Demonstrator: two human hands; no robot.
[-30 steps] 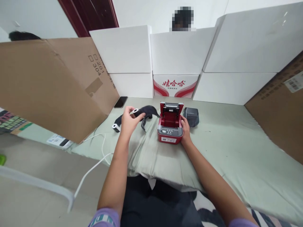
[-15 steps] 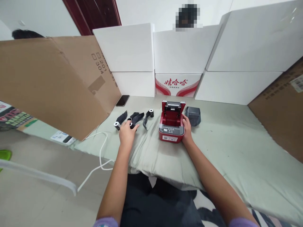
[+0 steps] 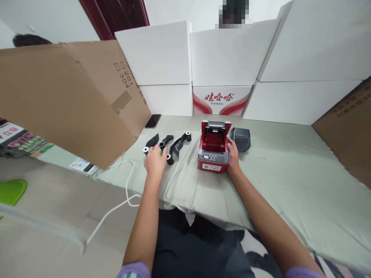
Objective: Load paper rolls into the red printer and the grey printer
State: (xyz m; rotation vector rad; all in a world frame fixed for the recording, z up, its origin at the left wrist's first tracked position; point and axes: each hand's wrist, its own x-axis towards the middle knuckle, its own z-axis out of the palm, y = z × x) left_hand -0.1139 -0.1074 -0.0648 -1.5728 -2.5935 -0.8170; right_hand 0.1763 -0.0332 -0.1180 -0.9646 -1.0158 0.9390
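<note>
A red and grey receipt or label printer stands on the cloth, its lid raised and its red bay bare. My right hand grips the printer's right side, fingers partly hidden behind it. My left hand reaches over several small black rolls with pale ends and loose dark strips. Its fingers are spread, close to a middle roll; whether they touch it is unclear. A front roll lies right beside the thumb. Another roll is partly covered by the hand, and one roll lies towards the printer.
A dark grey block-shaped object sits behind my right hand. Farther back lies a phone. White boxes and a cardboard panel wall in the surface. A white cable hangs over the front edge. People's heads show behind.
My left hand has shifted slightly off the front roll, which now lies right of the thumb, its strip nearer the right roll. My right hand stays on the printer. The view has moved slightly.
</note>
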